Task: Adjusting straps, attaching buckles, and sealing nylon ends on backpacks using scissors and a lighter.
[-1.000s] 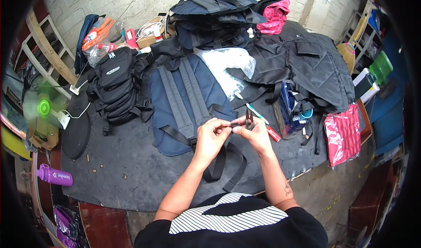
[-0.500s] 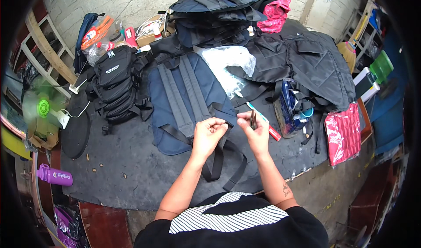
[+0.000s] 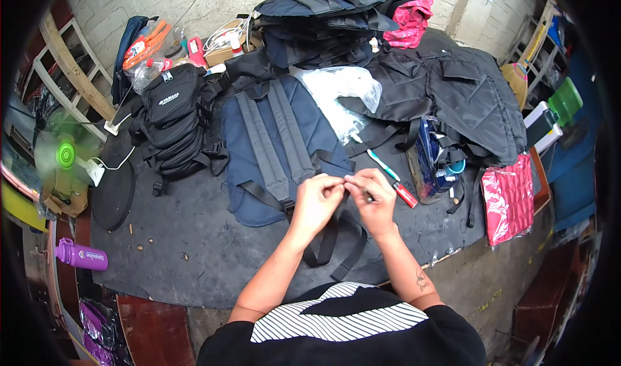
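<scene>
A navy blue backpack [image 3: 259, 152] lies on the dark table with two grey padded shoulder straps [image 3: 284, 130] facing up. My left hand [image 3: 317, 201] is closed in a pinch over its lower right corner, on a black webbing strap [image 3: 350, 260] that loops down onto the table. My right hand [image 3: 374, 196] meets it, thumb and forefinger pinched against the left fingertips; what lies between the tips is too small to make out. Curled in the right fingers is a small dark tool, apparently thread snips [image 3: 369, 198], mostly hidden by the hand.
A black bag [image 3: 171, 117] stands at left, and a black padded bag [image 3: 475, 100] lies at right. Stacked navy bags [image 3: 323, 16] are at the back. A teal-and-white pen-like tool [image 3: 383, 164], a red box [image 3: 405, 195] and a purple bottle [image 3: 82, 255] lie about.
My right hand has moved left, its fingertips now meeting my left hand's. The dark tool's points, upright before, are tucked into the right hand. The view has shifted slightly.
</scene>
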A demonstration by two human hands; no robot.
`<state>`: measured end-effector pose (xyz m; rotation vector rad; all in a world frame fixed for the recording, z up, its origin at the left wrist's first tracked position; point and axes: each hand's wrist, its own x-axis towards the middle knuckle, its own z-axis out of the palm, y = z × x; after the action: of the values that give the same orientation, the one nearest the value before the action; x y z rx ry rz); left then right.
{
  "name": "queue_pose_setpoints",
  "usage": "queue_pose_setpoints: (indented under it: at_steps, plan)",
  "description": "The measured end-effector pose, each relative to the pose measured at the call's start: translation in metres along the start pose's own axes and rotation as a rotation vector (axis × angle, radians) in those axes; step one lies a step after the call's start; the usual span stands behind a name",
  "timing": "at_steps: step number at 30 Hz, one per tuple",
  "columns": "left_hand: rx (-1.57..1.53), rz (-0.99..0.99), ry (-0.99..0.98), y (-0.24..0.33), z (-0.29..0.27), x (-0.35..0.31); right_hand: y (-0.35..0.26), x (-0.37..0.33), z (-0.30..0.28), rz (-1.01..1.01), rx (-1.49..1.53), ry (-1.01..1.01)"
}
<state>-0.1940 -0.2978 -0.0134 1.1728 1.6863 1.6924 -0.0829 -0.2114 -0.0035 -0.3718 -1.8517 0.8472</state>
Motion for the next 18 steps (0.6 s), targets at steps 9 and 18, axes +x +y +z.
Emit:
queue_pose_setpoints:
  at_steps: [9, 18]
  plan:
    - [-0.431, -0.142, -0.079, -0.014, 0.006, 0.000, 0.020, 0.007, -0.017, 0.742, 0.760, -0.006]
    - [-0.228, -0.094, -0.075, -0.005, 0.004, -0.003, -0.008, 0.000, -0.011, 0.033, -0.188, -0.151]
